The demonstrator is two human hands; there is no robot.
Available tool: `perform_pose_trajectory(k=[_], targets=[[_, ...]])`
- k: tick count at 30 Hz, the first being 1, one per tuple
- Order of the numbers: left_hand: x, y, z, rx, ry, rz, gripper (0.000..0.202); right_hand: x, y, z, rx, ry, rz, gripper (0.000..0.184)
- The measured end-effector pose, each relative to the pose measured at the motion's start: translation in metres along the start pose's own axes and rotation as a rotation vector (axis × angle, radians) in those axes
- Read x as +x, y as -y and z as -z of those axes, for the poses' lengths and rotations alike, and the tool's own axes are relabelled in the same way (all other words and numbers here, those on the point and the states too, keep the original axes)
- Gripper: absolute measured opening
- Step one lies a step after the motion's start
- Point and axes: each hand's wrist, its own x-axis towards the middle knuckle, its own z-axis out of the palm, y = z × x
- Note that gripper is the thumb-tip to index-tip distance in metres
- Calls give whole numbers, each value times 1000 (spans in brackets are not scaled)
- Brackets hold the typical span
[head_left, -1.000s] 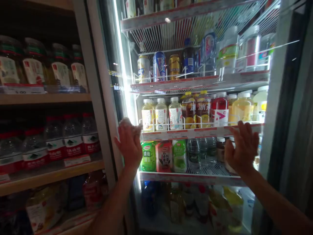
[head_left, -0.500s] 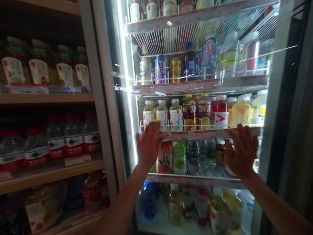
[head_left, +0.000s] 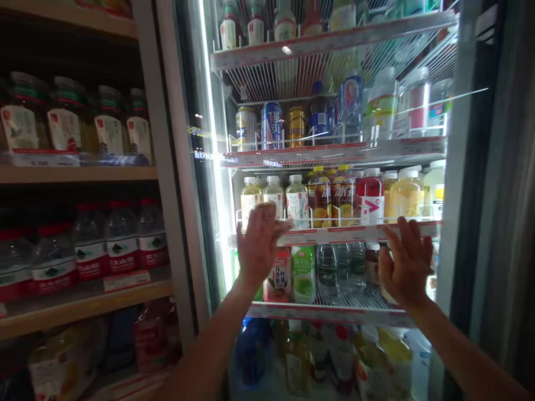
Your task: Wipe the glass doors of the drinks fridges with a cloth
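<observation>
Both of my hands are raised before a lit drinks fridge, its shelves seen through glass with reflections. My left hand point(head_left: 259, 245) is open and slightly blurred, with bent fingers and nothing in it. It covers part of the shelf edge below the white-capped tea bottles point(head_left: 297, 200) and sits beside the red carton point(head_left: 279, 275). My right hand point(head_left: 406, 262) is open too, fingers apart and holding nothing. It overlaps the shelf edge point(head_left: 351, 234) below the yellow juice bottle point(head_left: 406, 195). I cannot tell whether either hand touches the glass.
A wooden shelf unit point(head_left: 83, 303) with red-capped water bottles point(head_left: 122, 239) stands to the left. The fridge's grey frame point(head_left: 178, 167) separates the two. Cans point(head_left: 272, 125) and bottles line the upper fridge shelf; a green carton point(head_left: 303, 273) and clear bottles point(head_left: 327, 270) stand lower.
The view has shifted, so the shelves sit a little lower and mostly further left. My right hand appears slightly further left, its fingers a bit more bent. My left hand stays nearly in place.
</observation>
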Motion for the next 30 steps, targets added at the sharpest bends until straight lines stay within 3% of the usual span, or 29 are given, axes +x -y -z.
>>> perform_pose_trajectory(k=[3,5,7,11,13,16,20,22,24,28,30], targets=[[17,48,13,66,-109,399,47,-1,1,-1,-34,2,1,50],[25,53,15,68,-142,468,49,-1,2,-2,-44,-11,-1,51],[24,30,10,40,-95,312,48,-1,2,-3,-45,-25,1,50],[2,-39,-8,-26,20,-189,47,0,0,-3,-51,-30,20,50],[-5,-50,-10,-33,36,-304,45,0,-1,-3,-52,-25,30,51],[4,-20,-3,12,4,-188,45,-3,-2,-1,-48,-7,34,52],[28,39,9,64,-125,238,47,6,2,2,-31,8,17,53],[32,43,10,51,-151,279,49,21,6,0,-22,-10,23,53],[29,26,6,34,-118,162,50,42,12,-5,-19,-38,36,53],[19,-22,-5,-12,36,-312,52,75,23,-18,-31,-11,70,51],[24,-24,-7,-13,54,-427,50,81,26,-23,-44,16,84,50]])
